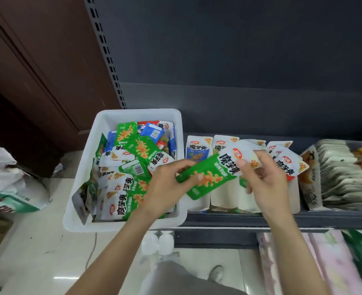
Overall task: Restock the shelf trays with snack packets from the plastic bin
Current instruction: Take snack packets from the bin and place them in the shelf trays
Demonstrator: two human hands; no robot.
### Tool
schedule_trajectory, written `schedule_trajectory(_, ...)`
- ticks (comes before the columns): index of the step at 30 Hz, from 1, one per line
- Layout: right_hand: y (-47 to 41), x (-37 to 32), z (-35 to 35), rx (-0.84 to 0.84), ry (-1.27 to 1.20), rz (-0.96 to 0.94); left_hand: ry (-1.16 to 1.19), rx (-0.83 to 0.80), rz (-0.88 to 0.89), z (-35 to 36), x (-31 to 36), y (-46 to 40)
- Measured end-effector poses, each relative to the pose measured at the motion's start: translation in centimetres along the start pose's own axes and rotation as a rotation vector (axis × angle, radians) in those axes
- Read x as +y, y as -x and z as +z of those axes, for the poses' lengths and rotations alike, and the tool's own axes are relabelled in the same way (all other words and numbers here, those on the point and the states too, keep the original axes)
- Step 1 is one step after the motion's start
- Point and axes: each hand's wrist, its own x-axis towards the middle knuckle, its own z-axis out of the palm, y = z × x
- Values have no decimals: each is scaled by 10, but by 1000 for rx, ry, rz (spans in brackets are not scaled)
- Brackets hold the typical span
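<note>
Snack packet, green and white foil with orange print (209, 177), held between both hands above the front of the white cardboard shelf tray (224, 199), just right of the bin. Left hand (171, 184) grips the packet's lower green end, fingers curled over its edge. Right hand (263, 177) pinches the white top end, thumb on the face, fingers curled behind; a second white packet top shows behind those fingers, but whether the hand holds it too cannot be told. Packet lies tilted, green end low and left, white end up and right.

White rectangular plastic bin (86, 188) sits at the left end of the dark grey metal shelf (239, 220), its front corner past the shelf edge. Inside: a loose heap of green, blue and red packets (133, 154), lying every way.

In the tray, white-topped packets stand upright at the back: one with a blue face (198, 150) at the left, several red-faced ones (286, 165) at the right. Further right, a grey tray of pale, closely filed packets (341, 173).

Below: pale tiled floor (37, 241), a white sack (9, 177) at the left, the person's grey shoe (216, 272).
</note>
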Motion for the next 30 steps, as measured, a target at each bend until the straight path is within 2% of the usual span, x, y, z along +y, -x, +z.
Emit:
schedule_trajectory(2,4,1,-28,204,8,-69,-19,62,35,19,4,-9)
schedule_trajectory(5,9,9,-66,437,138,-167,-59,50,62,49,5,-23)
schedule_trajectory(8,9,16,-91,540,435,-252,-195,-41,48,79,-1,-34)
schedule_trajectory(11,0,31,-96,509,738,-300,-275,-91,38,105,-9,-41)
schedule_trajectory(15,-19,55,-83,328,955,-279,-284,-152,-8,125,-11,-50)
schedule_trajectory(18,-33,71,-74,149,1077,-175,-306,-186,-41,136,-10,-52)
schedule_trajectory(20,-40,80,-72,102,1109,-134,-339,-203,-43,141,-9,-51)
schedule_trajectory(24,-47,95,-73,96,1161,-231,-404,-197,-41,143,-9,-51)
schedule_trajectory(30,-53,97,-73,217,1095,-357,-402,-149,-1,132,-3,-46)
